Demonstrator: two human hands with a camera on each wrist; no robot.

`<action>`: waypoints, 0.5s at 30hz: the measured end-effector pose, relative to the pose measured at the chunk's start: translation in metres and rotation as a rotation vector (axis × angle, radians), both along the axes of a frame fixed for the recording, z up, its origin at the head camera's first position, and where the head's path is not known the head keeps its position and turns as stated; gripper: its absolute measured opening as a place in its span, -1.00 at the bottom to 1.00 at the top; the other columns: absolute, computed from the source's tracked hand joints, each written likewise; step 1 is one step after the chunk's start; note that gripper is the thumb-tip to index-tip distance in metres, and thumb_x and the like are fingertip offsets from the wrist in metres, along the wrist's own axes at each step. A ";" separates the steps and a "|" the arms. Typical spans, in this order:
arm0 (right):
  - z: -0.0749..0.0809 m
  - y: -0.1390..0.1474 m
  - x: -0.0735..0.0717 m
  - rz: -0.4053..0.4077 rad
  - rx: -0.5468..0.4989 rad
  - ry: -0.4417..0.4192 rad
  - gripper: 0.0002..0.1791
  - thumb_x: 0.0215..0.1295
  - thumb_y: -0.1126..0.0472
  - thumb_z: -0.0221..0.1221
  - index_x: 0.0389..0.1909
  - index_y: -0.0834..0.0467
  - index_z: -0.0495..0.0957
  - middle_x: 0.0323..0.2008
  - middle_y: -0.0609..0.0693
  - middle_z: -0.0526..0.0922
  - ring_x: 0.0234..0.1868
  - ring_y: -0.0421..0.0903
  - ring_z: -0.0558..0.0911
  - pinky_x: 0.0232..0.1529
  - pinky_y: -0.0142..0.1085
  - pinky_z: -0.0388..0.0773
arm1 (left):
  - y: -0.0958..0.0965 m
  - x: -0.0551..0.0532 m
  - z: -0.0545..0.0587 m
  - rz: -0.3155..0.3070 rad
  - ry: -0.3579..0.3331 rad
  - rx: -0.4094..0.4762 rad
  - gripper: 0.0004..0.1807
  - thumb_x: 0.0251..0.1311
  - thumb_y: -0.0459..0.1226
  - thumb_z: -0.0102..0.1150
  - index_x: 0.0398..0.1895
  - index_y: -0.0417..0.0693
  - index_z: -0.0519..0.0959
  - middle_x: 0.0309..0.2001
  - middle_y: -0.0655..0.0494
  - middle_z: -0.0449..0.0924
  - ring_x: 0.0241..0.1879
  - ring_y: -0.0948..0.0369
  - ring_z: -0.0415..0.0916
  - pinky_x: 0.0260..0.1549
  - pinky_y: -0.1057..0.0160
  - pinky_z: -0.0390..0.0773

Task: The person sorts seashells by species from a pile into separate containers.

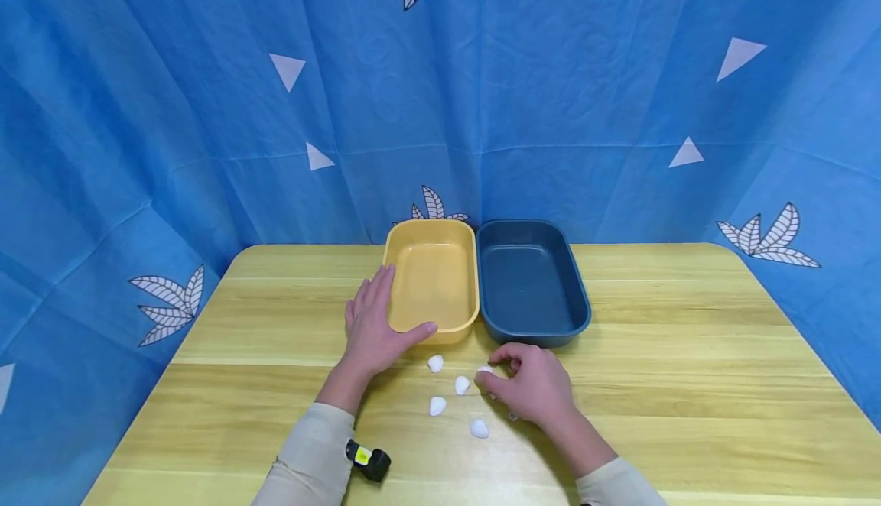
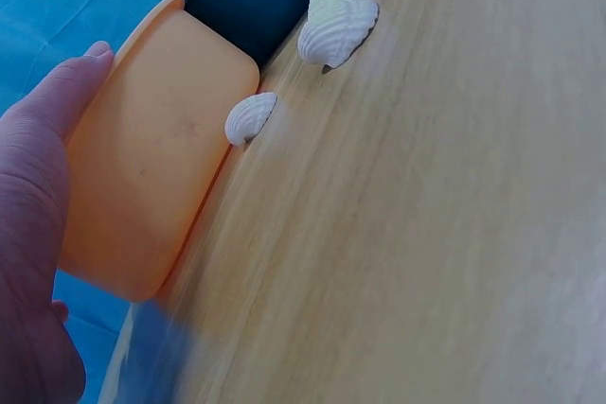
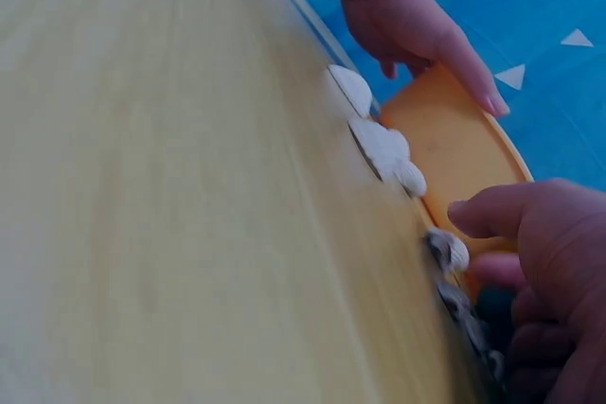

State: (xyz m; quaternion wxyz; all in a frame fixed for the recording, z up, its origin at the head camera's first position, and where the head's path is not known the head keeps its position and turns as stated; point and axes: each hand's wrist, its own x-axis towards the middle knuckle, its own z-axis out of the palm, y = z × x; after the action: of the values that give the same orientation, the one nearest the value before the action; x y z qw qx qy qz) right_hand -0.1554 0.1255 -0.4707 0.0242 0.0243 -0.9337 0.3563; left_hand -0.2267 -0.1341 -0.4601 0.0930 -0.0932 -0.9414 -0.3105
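R hand (image 1: 526, 384) is low over the bench (image 1: 688, 384), white shell (image 1: 485, 369) btwn thumb & forefinger, can't tell if pinched; more shells (image 1: 437, 406) lie just to its left. L hand (image 1: 375, 330), fingers spread, rests on side & rim of yellow tub (image 1: 430, 280), blue tub (image 1: 523, 284) just beside it.

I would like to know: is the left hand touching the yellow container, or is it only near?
Touching. The head view shows it: the thumb of the left hand lies on the near rim of the yellow container.
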 end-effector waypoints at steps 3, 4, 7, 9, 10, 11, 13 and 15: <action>0.000 0.003 0.000 0.061 -0.021 0.020 -0.78 0.00 0.04 0.48 -0.28 -0.19 0.74 -0.69 -0.19 0.33 -0.62 -0.22 0.32 -0.60 -0.29 0.15 | 0.000 0.000 0.000 0.001 -0.001 0.002 0.31 -0.11 0.48 0.23 0.63 0.15 -0.11 0.60 0.12 -0.16 0.51 -0.13 -0.22 0.33 -0.33 -0.29; 0.001 0.004 0.000 0.080 -0.021 0.022 -0.77 0.01 0.08 0.48 -0.26 -0.20 0.75 -0.71 -0.19 0.30 -0.65 -0.23 0.30 -0.62 -0.30 0.10 | 0.000 0.000 0.001 0.002 -0.002 0.003 0.32 -0.12 0.48 0.23 0.63 0.15 -0.11 0.60 0.11 -0.15 0.51 -0.13 -0.22 0.33 -0.33 -0.29; 0.001 0.005 0.000 0.107 -0.003 0.010 -0.77 0.03 0.12 0.46 -0.28 -0.25 0.75 -0.75 -0.21 0.25 -0.69 -0.25 0.25 -0.63 -0.31 0.03 | 0.000 0.000 0.001 0.004 -0.006 0.005 0.32 -0.12 0.48 0.23 0.63 0.16 -0.12 0.60 0.12 -0.16 0.52 -0.12 -0.23 0.33 -0.33 -0.29; 0.002 0.004 0.000 0.098 0.006 0.000 -0.81 0.05 0.09 0.48 -0.32 -0.24 0.74 -0.74 -0.20 0.28 -0.67 -0.24 0.28 -0.62 -0.30 0.07 | 0.000 0.000 0.001 0.003 -0.007 0.005 0.31 -0.12 0.49 0.23 0.63 0.17 -0.12 0.60 0.13 -0.16 0.52 -0.10 -0.24 0.34 -0.32 -0.30; 0.002 0.004 0.000 0.089 0.007 -0.004 -0.83 0.04 0.05 0.49 -0.34 -0.23 0.74 -0.72 -0.20 0.30 -0.65 -0.23 0.29 -0.61 -0.30 0.11 | 0.000 0.000 0.001 0.003 -0.007 0.005 0.31 -0.12 0.49 0.23 0.63 0.18 -0.12 0.60 0.13 -0.16 0.52 -0.10 -0.24 0.34 -0.32 -0.29; 0.002 0.003 0.000 0.080 0.007 -0.008 -0.84 0.03 0.02 0.50 -0.36 -0.21 0.73 -0.70 -0.19 0.32 -0.63 -0.22 0.32 -0.59 -0.29 0.15 | 0.000 0.000 0.001 0.003 -0.007 0.003 0.31 -0.12 0.49 0.22 0.63 0.18 -0.12 0.60 0.13 -0.16 0.52 -0.10 -0.23 0.34 -0.32 -0.29; 0.002 0.003 -0.001 0.059 0.004 -0.009 -0.83 0.01 -0.02 0.51 -0.39 -0.18 0.71 -0.66 -0.18 0.36 -0.59 -0.20 0.35 -0.55 -0.27 0.21 | 0.000 0.000 0.001 0.002 -0.006 0.001 0.31 -0.12 0.49 0.22 0.63 0.17 -0.12 0.60 0.13 -0.15 0.52 -0.11 -0.22 0.34 -0.32 -0.29; 0.002 0.003 -0.001 0.048 -0.002 -0.008 -0.80 -0.01 -0.04 0.52 -0.40 -0.16 0.71 -0.64 -0.17 0.37 -0.56 -0.19 0.36 -0.53 -0.26 0.24 | 0.000 0.001 0.000 0.002 -0.005 -0.001 0.31 -0.12 0.50 0.21 0.63 0.17 -0.12 0.60 0.12 -0.15 0.51 -0.12 -0.22 0.33 -0.32 -0.29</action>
State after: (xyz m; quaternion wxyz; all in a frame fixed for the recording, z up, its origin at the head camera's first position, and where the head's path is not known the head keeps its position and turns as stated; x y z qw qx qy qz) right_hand -0.1561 0.1282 -0.4683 0.0116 0.0453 -0.9325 0.3580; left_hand -0.2261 -0.1339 -0.4597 0.0909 -0.0916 -0.9419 -0.3101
